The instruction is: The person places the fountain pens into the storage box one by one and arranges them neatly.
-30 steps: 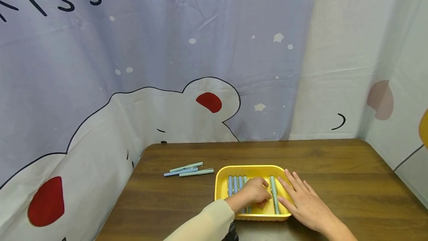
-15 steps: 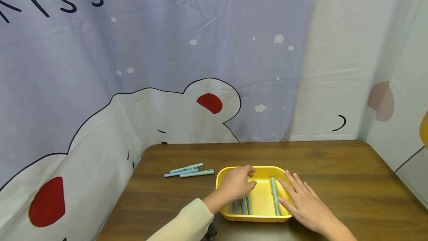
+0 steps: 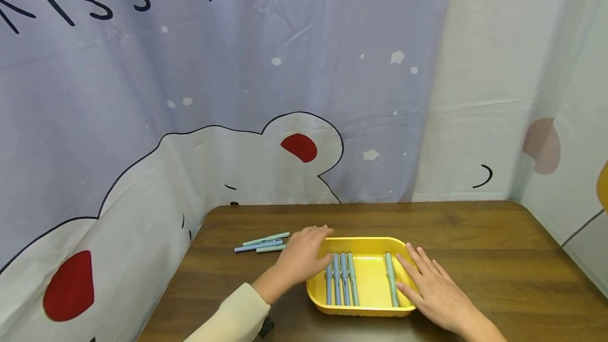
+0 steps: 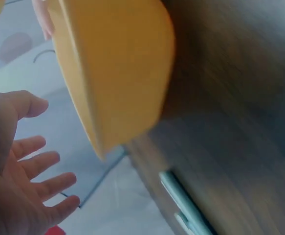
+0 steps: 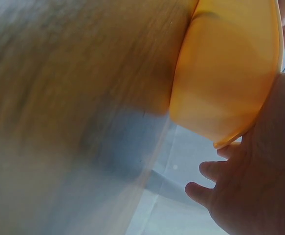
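Observation:
A yellow plastic tray (image 3: 366, 311) stands on the table, with three blue pens (image 3: 336, 281) and a green pen (image 3: 353, 284) side by side in its left part. Along its right side lies another green pen (image 3: 391, 278). My left hand (image 3: 299, 257) is over the tray's left edge, fingers spread and holding nothing; the left wrist view shows its fingers apart from the tray wall (image 4: 122, 63). My right hand (image 3: 434, 292) rests at the tray's right rim with fingers straight. Beyond my left hand, two green pens (image 3: 263, 239) and a blue pen (image 3: 256, 246) lie on the table, partly hidden.
The brown wooden table (image 3: 484, 247) extends to both sides of the tray. Behind it hangs a printed curtain (image 3: 237, 67) reaching down to the table's back edge, and the cloth continues along the left and right sides.
My left hand has moved left, from among the pens inside the tray to over its left edge, and its fingers have spread. The right hand has stayed at the rim.

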`<state>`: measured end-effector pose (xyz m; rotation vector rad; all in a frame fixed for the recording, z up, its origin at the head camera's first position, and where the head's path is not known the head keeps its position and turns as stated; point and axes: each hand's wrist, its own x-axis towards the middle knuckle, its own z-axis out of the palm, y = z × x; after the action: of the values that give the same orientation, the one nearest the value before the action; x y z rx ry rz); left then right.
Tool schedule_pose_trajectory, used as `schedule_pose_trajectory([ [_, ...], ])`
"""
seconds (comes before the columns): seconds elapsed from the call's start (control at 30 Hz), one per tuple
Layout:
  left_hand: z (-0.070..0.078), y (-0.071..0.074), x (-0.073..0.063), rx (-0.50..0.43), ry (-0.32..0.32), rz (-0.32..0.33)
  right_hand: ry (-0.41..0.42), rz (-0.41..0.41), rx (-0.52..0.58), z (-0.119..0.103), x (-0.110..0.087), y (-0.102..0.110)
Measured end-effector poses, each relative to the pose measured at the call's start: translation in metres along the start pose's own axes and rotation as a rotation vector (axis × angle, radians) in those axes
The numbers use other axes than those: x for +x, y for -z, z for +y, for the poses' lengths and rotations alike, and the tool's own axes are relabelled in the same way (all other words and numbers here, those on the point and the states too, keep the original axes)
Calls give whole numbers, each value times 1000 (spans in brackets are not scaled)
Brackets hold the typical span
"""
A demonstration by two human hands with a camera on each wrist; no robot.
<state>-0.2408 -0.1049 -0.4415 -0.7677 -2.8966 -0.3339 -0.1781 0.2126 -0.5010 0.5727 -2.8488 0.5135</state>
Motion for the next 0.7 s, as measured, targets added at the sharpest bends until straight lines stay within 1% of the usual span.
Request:
schedule_pose_trajectory([
  [0.17, -22, 0, -10, 25, 40, 4, 1, -9, 0, 0, 0, 0],
  [0.4, -51, -7, -21, 35, 87, 11, 9, 9, -7, 0, -1, -1],
  [0.5, -62, -11, -24, 31, 105, 12, 17, 20, -11, 1, -2, -2],
  [0.7, -76, -16, -29, 24, 135, 5, 25, 31, -18, 2, -2, -3],
])
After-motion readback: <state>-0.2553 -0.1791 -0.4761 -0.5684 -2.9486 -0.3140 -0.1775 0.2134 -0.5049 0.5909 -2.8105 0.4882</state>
